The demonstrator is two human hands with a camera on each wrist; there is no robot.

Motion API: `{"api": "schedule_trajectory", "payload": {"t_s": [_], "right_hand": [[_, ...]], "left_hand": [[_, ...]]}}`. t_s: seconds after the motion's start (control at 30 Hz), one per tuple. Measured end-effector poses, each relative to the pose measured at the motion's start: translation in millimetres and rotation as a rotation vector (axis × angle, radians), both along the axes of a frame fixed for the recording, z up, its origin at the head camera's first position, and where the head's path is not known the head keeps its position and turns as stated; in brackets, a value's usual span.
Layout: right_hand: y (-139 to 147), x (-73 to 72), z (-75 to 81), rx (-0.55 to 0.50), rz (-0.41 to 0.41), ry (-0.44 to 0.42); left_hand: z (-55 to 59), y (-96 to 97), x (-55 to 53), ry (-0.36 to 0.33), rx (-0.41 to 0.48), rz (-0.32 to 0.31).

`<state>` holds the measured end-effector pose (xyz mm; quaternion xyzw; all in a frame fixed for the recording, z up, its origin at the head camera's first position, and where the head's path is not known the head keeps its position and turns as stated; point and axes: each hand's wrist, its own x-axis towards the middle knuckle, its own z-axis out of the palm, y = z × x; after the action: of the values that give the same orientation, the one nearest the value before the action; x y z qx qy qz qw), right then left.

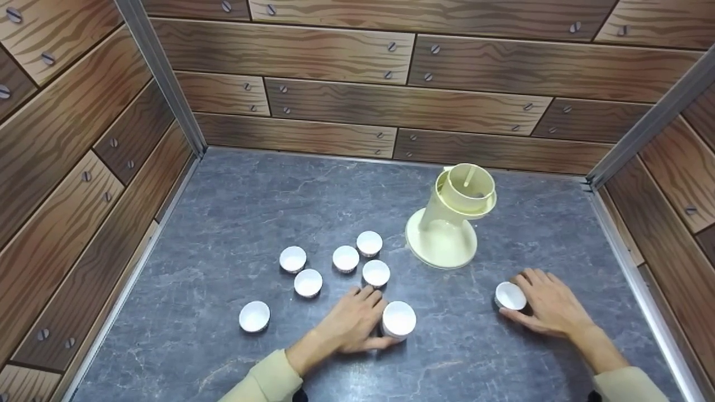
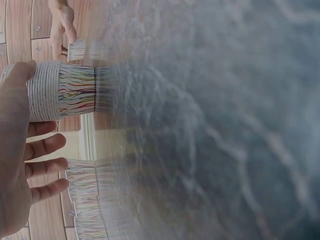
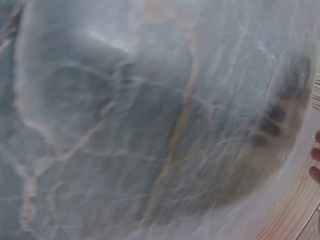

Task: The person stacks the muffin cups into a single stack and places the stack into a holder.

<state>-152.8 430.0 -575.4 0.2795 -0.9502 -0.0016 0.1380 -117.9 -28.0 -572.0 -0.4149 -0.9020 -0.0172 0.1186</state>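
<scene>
My left hand (image 1: pixel 357 321) grips a stack of nested small white cups (image 1: pixel 399 319) between thumb and forefinger, at the front middle of the table. In the left wrist view the stack (image 2: pixel 77 92) shows many close rims and coloured wavy stripes on its lowest cup. The other fingers (image 2: pixel 47 167) of that hand are spread beside it. On the right, my right hand (image 1: pixel 550 304) holds a single white cup (image 1: pixel 510 296) between thumb and fingers, at the table surface. The right wrist view catches only fingertips (image 3: pixel 314 154) and a striped sliver of cup (image 3: pixel 316 92) at its edge.
Several more white cups stand mouth up left of centre, among them one cup (image 1: pixel 376 273) close to my left fingertips and one (image 1: pixel 254 317) farthest left. A pale yellow stand (image 1: pixel 441 245) with a round base and cylindrical top rises behind. Wood-patterned walls (image 1: pixel 335 95) enclose the table.
</scene>
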Motion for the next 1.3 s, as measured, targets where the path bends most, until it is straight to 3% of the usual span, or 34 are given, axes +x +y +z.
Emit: {"api": "schedule_trajectory", "payload": {"t_s": [0.83,1.3], "right_hand": [[-55,-21.3,13.8,-0.031,0.148,0.027],[-86,-32.7,25.6,-0.038,0.237,-0.01]], "left_hand": [[-2.8,0.0,0.7,-0.006,0.003,-0.001],[-1.4,-0.6,-0.5,-0.01,0.003,-0.007]]}}
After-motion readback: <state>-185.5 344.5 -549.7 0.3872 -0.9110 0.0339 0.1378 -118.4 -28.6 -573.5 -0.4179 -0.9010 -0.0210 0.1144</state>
